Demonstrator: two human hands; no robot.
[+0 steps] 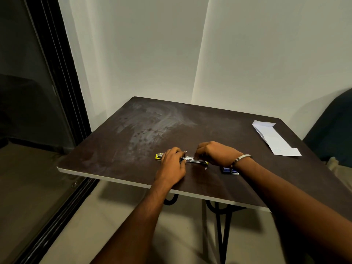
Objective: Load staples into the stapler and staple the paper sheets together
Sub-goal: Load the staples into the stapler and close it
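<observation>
A person's left hand (172, 163) grips the opened stapler (192, 159) near the tabletop's (133, 140) front edge, while the right hand (213, 152) pinches at its metal channel. Folded paper sheets (274, 139) lie far right.

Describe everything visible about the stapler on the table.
The stapler lies flat near the front edge of the dark table, opened out lengthwise. Its middle shows shiny metal; a yellow end sticks out left of the left hand, which presses on it. The right hand works at its metal channel. Finer details are too small to tell.
</observation>
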